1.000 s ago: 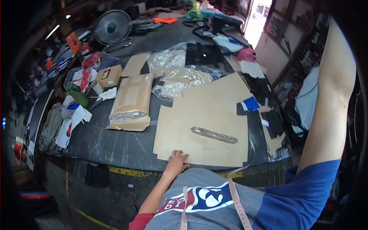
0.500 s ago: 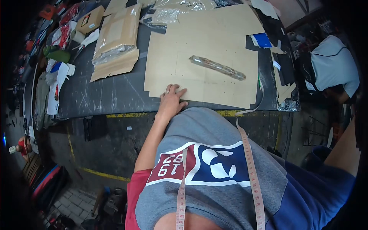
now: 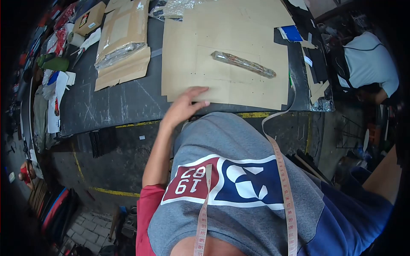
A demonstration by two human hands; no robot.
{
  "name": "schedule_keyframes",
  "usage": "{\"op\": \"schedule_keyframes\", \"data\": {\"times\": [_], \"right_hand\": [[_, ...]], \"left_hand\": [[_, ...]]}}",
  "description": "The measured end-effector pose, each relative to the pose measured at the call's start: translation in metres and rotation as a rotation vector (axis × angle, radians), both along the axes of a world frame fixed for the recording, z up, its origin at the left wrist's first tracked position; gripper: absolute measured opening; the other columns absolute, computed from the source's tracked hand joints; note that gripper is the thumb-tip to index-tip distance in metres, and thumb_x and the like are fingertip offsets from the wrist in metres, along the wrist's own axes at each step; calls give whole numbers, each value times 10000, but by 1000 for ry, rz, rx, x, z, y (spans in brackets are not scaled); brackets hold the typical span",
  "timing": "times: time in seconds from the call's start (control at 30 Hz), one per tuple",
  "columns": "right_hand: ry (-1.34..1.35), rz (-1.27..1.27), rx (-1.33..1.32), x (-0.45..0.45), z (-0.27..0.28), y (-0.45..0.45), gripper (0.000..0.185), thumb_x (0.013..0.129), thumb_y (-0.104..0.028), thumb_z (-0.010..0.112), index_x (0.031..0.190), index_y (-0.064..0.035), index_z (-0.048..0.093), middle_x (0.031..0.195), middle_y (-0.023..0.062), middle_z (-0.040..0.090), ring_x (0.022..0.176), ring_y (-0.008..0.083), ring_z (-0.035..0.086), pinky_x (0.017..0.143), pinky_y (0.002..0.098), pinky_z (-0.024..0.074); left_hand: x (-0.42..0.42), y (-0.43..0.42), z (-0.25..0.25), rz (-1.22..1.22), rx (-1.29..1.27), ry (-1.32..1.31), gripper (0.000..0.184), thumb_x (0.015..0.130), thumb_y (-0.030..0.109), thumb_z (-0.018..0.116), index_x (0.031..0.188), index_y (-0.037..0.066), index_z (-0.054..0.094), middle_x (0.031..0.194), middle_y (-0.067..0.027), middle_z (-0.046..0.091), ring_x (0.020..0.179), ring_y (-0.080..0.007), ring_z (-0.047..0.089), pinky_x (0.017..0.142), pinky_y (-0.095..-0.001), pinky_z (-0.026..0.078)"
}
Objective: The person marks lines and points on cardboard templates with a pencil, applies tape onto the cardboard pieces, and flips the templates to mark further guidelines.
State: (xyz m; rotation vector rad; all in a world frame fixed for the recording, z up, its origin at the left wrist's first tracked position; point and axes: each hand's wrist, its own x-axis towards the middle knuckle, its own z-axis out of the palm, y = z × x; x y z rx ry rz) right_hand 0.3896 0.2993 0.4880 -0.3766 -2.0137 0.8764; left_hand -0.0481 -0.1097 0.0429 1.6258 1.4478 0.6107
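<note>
Since the earlier frame, the left hand (image 3: 180, 109) has shifted slightly, and its fingers, stretched upward before, now point right and blur; the view has tipped a little too, so the things on the worktop (image 3: 113, 102) sit higher in the frame. That dark, scratched worktop fills the upper half. Below it, at centre, is the grey shirt (image 3: 247, 219), with one red sleeve and one blue.

Card (image 3: 230, 36) lies flat at upper centre, its near edge close to the worktop's front. Over its lower left corner is the left hand, grasping nothing, thumb spread well apart from the fingers; whether it touches the card, I cannot tell. Nor can I tell the right hand's state, as only its arm shows at lower right.

Left of the card, just apart, lies a brown parcel (image 3: 121, 32). At upper right, beyond the worktop, is a person (image 3: 371, 64) in a pale top. A tape measure (image 3: 285, 187) hangs in two strands over the shirt. Small box (image 3: 89, 19) at upper left. On the card, right of centre, a wrapped bar (image 3: 243, 64) lies slantwise, its right end lower. Beside the card's right edge: a blue piece (image 3: 292, 33).
</note>
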Motion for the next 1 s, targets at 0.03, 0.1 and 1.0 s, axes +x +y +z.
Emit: {"op": "schedule_keyframes", "data": {"times": [0.03, 0.1, 1.0], "right_hand": [[-27, -25, -3, 1, -2, -5, 496, 1111, -464, 439, 1386, -91, 617, 1310, 111, 687, 1130, 248, 685, 972, 432, 514], [-77, -77, -8, 4, -8, -16, 494, 1109, -463, 448, 1383, -90, 618, 1303, 111, 689, 1124, 245, 687, 967, 428, 517], [-654, -898, 81, 48, -50, -209, 471, 1079, -443, 562, 1355, -69, 637, 1208, 98, 720, 1050, 210, 720, 894, 376, 558]], "left_hand": [[-3, 6, 26, 56, -116, -234, 617, 913, 294, 815, 1472, 107, 633, 1417, -152, 669, 1351, -300, 603, 1139, -415, 466], [-10, 15, 77, 44, 8, -363, 638, 942, 258, 797, 1517, 79, 584, 1449, -115, 653, 1363, -243, 599, 1159, -396, 450], [-45, 132, 255, -386, 726, -624, 823, 919, 287, 809, 1580, -23, 427, 1485, -301, 554, 1316, -435, 630, 1063, -497, 566]]}}
